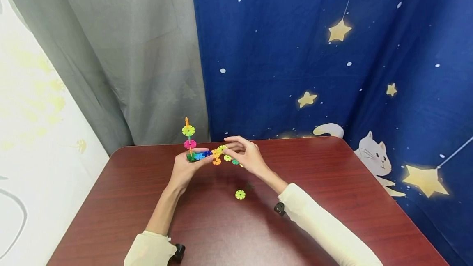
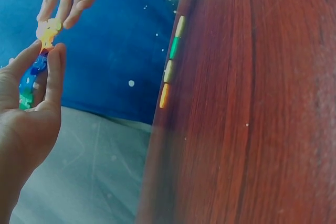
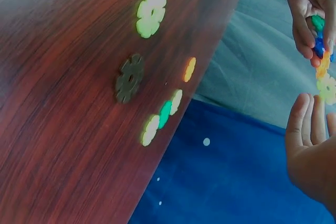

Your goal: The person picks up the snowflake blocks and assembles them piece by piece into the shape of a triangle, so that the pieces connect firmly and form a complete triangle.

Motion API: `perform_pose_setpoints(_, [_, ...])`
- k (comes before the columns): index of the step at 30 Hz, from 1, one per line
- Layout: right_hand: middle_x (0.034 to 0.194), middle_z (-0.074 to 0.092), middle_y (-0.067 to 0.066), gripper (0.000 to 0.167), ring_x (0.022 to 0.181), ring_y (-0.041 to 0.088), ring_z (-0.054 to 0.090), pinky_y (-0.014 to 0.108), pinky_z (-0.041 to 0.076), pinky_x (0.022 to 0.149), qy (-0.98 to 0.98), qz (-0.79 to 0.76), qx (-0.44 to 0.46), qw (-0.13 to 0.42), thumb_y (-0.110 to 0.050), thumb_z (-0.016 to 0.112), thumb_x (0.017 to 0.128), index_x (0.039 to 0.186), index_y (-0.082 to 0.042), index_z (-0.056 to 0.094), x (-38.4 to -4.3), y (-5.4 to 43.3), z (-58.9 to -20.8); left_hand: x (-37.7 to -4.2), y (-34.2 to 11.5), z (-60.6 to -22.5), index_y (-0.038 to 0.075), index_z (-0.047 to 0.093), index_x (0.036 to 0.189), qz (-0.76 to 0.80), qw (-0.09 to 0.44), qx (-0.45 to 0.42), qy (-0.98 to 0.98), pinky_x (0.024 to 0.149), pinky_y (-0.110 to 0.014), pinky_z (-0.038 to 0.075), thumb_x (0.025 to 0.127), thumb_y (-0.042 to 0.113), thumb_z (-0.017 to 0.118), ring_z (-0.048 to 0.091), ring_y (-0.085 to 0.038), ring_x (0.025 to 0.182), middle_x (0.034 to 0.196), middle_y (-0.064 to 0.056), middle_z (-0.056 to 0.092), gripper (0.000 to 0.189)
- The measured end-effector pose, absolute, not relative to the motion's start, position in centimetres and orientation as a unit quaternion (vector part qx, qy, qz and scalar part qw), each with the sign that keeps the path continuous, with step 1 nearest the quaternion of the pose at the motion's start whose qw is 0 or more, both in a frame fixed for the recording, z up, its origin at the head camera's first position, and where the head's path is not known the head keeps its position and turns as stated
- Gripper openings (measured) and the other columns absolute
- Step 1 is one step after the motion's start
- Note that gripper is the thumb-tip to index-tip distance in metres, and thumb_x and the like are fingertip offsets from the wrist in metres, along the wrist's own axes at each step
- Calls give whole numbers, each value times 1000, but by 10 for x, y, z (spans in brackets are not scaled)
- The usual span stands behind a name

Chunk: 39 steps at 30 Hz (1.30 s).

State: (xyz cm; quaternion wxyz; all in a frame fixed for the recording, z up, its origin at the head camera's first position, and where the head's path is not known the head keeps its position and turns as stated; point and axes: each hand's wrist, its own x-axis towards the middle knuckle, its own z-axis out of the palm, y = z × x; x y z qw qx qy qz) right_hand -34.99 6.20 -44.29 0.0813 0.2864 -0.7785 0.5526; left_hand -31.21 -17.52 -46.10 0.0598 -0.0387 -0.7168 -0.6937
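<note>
My left hand [image 1: 186, 169] pinches a string of slotted plastic flower discs joined edge to edge. In the head view, its level part runs from a green disc [image 1: 191, 157] through a light-blue disc [image 1: 199, 156], a dark-blue disc and an orange disc to a yellow-green disc [image 1: 221, 149]. From the green end rises an upright stack with a pink disc [image 1: 190, 144] and a yellow-green disc [image 1: 188, 130]. My right hand [image 1: 248, 155] is at the yellow-green end, its fingers mostly straight; in the right wrist view its fingertips lie close beside the yellow-green disc [image 3: 326, 87]. Whether they touch it is unclear.
Loose discs lie on the reddish-brown table [image 1: 207, 225]: a yellow-green disc [image 1: 240, 194], a dark disc [image 3: 129, 77], an orange disc [image 3: 189, 70], a green disc [image 3: 165, 114] and pale yellow ones. Behind the table's far edge hang grey and blue curtains [image 1: 266, 52].
</note>
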Motion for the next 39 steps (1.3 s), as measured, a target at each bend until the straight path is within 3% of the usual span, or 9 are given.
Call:
perform_pose_setpoints(7, [110, 78, -4, 32, 98, 14, 75, 31, 60, 84, -814, 514, 262, 62, -28, 74, 99, 129, -16, 72, -349, 84, -452, -303, -174, -445, 0, 74, 120, -692, 50, -28, -720, 85, -30, 57, 85, 20, 89, 68, -16, 89, 101, -3, 77, 42])
perform_pose_setpoints(14, [102, 78, 6, 26, 88, 23, 73, 43, 61, 78, -846, 427, 315, 58, -22, 81, 93, 116, -11, 78, -344, 106, -477, -292, -172, -432, 0, 74, 119, -696, 45, -31, -716, 83, -27, 56, 85, 20, 89, 68, -16, 90, 103, -3, 76, 42])
perform_pose_setpoints(18, [110, 75, 5, 31, 97, 21, 70, 40, 60, 83, -862, 353, 361, 39, -25, 84, 90, 116, -8, 79, -338, 112, -488, -293, -173, -434, 1, 74, 119, -695, 44, -29, -717, 83, -26, 56, 85, 21, 89, 68, -16, 90, 103, -4, 76, 42])
perform_pose_setpoints(23, [118, 71, -1, 37, 113, 20, 63, 41, 51, 96, -885, 256, 389, -8, -37, 88, 84, 115, -17, 81, -328, 115, -494, -294, -174, -434, 1, 75, 119, -693, 42, -26, -719, 89, -32, 57, 85, 21, 89, 68, -17, 91, 104, -5, 76, 42])
perform_pose_setpoints(28, [126, 67, 0, 37, 117, 23, 58, 41, 50, 97, -899, 210, 381, -46, -41, 91, 80, 112, -24, 82, -320, 114, -497, -293, -174, -431, 1, 74, 120, -690, 42, -26, -722, 94, -39, 56, 86, 22, 88, 68, -18, 93, 106, -5, 76, 43])
perform_pose_setpoints(32, [127, 66, 1, 31, 118, 23, 57, 41, 49, 97, -898, 215, 380, -50, -37, 91, 81, 108, -24, 82, -319, 113, -497, -292, -175, -429, 0, 73, 120, -692, 43, -27, -720, 91, -35, 57, 86, 21, 88, 68, -18, 93, 107, -5, 76, 43])
perform_pose_setpoints(35, [124, 67, 1, 28, 117, 23, 57, 41, 48, 98, -894, 221, 388, -48, -34, 92, 81, 104, -23, 81, -319, 112, -497, -291, -175, -428, 0, 73, 121, -693, 43, -27, -719, 93, -37, 57, 86, 21, 88, 68, -17, 93, 107, -5, 76, 43])
perform_pose_setpoints(39, [104, 70, -6, 22, 100, 18, 61, 33, 50, 89, -889, 241, 387, -50, -29, 92, 81, 97, -23, 77, -320, 109, -497, -290, -175, -428, -1, 73, 121, -695, 43, -28, -717, 98, -46, 55, 86, 21, 88, 68, -16, 92, 106, -4, 76, 44])
